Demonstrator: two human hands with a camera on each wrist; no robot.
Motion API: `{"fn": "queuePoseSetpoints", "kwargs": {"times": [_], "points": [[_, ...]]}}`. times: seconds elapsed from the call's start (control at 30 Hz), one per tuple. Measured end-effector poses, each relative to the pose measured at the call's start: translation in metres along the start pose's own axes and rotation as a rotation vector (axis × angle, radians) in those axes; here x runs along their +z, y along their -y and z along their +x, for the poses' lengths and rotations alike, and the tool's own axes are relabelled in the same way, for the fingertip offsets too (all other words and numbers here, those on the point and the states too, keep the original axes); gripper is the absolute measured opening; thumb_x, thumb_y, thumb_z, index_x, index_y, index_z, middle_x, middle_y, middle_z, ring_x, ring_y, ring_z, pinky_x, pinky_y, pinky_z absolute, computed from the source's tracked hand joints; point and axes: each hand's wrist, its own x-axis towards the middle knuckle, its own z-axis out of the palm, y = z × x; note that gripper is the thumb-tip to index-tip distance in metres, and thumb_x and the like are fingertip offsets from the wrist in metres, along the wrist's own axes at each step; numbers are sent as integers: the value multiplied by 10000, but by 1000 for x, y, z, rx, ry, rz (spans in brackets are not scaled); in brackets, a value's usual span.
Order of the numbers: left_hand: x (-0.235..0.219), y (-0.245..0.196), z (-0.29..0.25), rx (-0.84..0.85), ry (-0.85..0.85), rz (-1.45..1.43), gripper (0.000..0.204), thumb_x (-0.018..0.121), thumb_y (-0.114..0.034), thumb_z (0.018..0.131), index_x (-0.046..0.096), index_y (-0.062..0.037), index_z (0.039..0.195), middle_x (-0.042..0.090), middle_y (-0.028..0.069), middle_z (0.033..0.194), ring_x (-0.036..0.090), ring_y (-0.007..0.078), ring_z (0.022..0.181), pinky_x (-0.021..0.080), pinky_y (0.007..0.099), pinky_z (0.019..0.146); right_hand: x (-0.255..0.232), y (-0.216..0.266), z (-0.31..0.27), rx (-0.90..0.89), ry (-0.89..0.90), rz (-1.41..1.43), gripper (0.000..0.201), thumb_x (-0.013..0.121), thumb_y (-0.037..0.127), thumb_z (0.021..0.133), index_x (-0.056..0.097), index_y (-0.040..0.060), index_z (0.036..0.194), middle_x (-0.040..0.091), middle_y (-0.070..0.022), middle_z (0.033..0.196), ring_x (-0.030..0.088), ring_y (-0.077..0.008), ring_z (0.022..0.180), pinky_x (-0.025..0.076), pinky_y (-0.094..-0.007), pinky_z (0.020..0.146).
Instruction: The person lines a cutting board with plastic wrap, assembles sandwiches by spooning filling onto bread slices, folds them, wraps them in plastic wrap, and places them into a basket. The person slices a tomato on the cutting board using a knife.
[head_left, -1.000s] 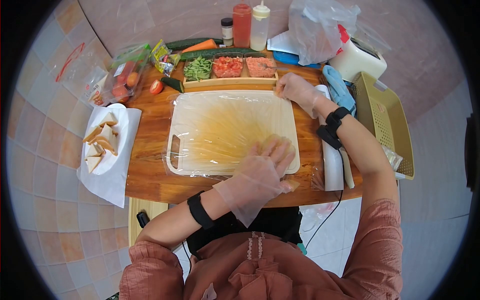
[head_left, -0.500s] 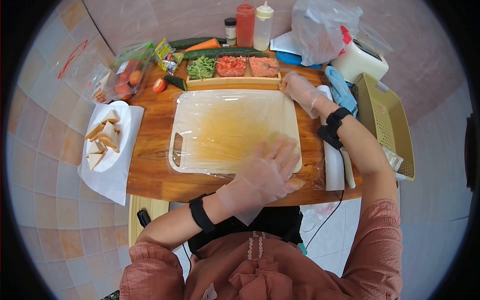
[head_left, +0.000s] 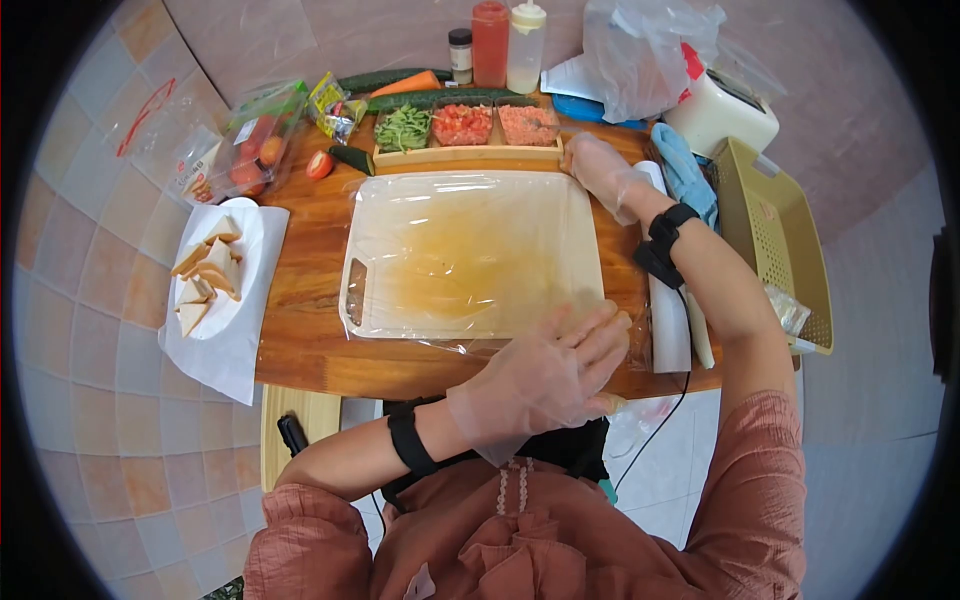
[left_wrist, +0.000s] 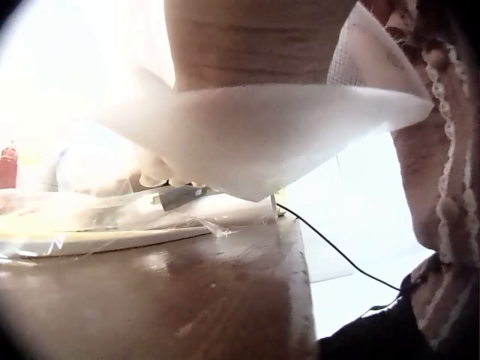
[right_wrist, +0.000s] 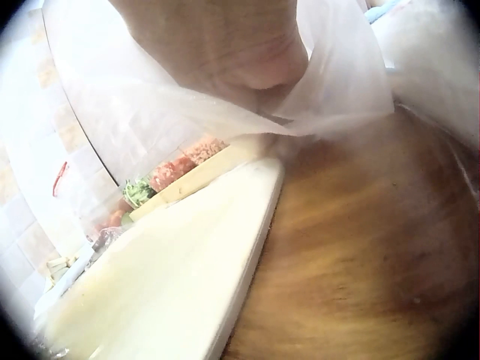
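A cutting board (head_left: pixel 400 215) under plastic film (head_left: pixel 455 290) lies at the centre of the frame. At its lower right, the left hand (head_left: pixel 545 372) has fingers straight, slightly apart; at upper right, whether the right hand (head_left: pixel 605 178) grips film cannot be told

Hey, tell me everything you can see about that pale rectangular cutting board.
The pale cutting board is rectangular, with rounded corners and a slot at its left end. It lies flat on the brown wooden table. Clear wrinkled film covers it, overhanging the near edge; a yellowish patch shows mid-board. The gloved right hand is at its far right corner, the gloved left hand by the near right one; whether either touches it is unclear.
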Motion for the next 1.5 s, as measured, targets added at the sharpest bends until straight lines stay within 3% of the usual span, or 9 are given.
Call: {"fn": "queuePoseSetpoints", "kwargs": {"times": [0.27, 0.43, 0.57, 0.73, 0.83, 0.97, 1.07, 1.13, 1.5], "points": [[10, -23, -13, 130, -31, -249, 604, 675, -455, 876, 614, -7, 1276, 538, 175, 1435, 512, 331, 1344, 433, 459, 1083, -2, 2, -2, -56, -43, -65, 258, 571, 113, 928, 681, -88, 1046, 659, -313, 1169, 643, -442, 1113, 529, -468, 943], [3, -32, -28, 46, -18, -100, 434, 675, -212, 819, 639, -27, 1210, 610, 108, 1278, 631, 239, 1057, 535, 345, 801, -4, 6, -3, -61, -22, -78, 258, 583, 128, 920, 673, -79, 1044, 654, -297, 1178, 632, -434, 1130, 530, -457, 942], [4, -40, -39, -8, -63, 6, 434, 649, -143, 766, 660, -42, 1187, 639, 77, 1216, 595, 180, 842, 474, 286, 638, -8, 13, -10, -18, -27, -16, 240, 563, 92, 919, 670, -77, 1052, 666, -290, 1155, 650, -434, 1092, 542, -451, 923], [-1, -40, -34, -49, 18, 137, 422, 655, -115, 766, 663, -20, 1177, 640, 107, 1207, 614, 195, 824, 490, 309, 619, 4, -8, -4, -111, -72, 17, 225, 632, 139, 907, 675, -71, 976, 679, -309, 1022, 661, -460, 979, 535, -470, 827], [3, -34, -17, -119, 15, 276, 381, 658, -112, 768, 665, 1, 1132, 651, 111, 1142, 627, 194, 781, 497, 316, 595, 2, -13, -4, -349, -144, -221, 232, 633, 135, 901, 680, -77, 985, 681, -308, 1017, 667, -458, 965, 536, -469, 825], [30, -31, -3, -325, 92, 292, 204, 660, -107, 760, 666, -40, 952, 655, 62, 856, 635, 184, 680, 502, 312, 568, -3, 6, -7, -106, -14, 96, 202, 550, 56, 913, 672, -76, 1006, 682, -277, 1083, 683, -396, 978, 552, -425, 818], [7, -29, 10, -203, 111, 404, 104, 660, -90, 755, 643, -93, 858, 606, 24, 701, 638, 184, 659, 508, 319, 563, -8, 14, -14, 10, 52, 467, 244, 448, -19, 937, 658, -63, 1053, 690, -242, 1107, 706, -315, 976, 575, -383, 806], [9, -26, 15, -194, 153, 451, 103, 659, -86, 757, 645, -94, 859, 603, 24, 689, 641, 180, 673, 507, 319, 562, -6, 8, -6, -11, 58, 52, 219, 493, -19, 922, 659, -56, 1059, 686, -250, 1118, 698, -335, 1025, 570, -387, 846], [23, -30, 19, -331, -42, 100, 196, 644, -59, 814, 654, -54, 1010, 639, 81, 865, 659, 240, 760, 538, 377, 611, -6, 3, -9, -140, -30, -151, 227, 695, 2, 805, 668, -60, 1022, 669, -254, 1150, 637, -386, 1134, 539, -387, 941]]}}
